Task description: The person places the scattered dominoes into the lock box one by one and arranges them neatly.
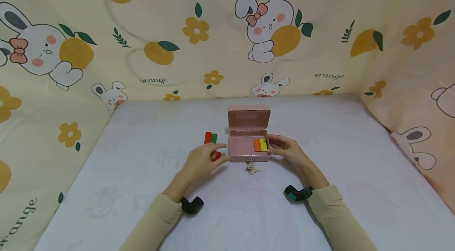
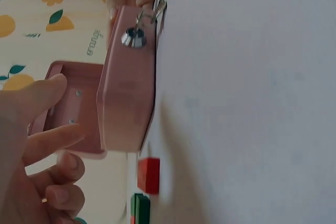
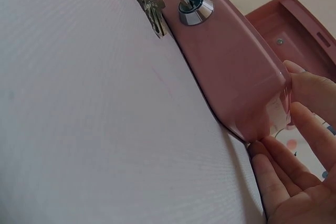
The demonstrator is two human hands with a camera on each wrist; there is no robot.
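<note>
A pink metal cash box [image 1: 245,158] stands on the table with its lid [image 1: 249,119] raised. An orange block [image 1: 257,145] and a yellow block [image 1: 263,145] lie side by side in its right part. Keys [image 3: 149,3] hang from the front lock [image 3: 195,10]. My left hand [image 1: 203,160] is beside the box's left end, thumb and index finger extended, with nothing held. Close to that hand are a red block [image 2: 149,175] and a green block [image 2: 140,209]. At the right end, my right hand [image 1: 289,151] touches the side wall with its fingertips.
Another red block [image 1: 207,137] is beside the green one, left of the box. A white cloth covers the table [image 1: 227,211]. Behind it hangs a printed curtain [image 1: 213,53]. Each wrist carries a black camera mount [image 1: 192,205].
</note>
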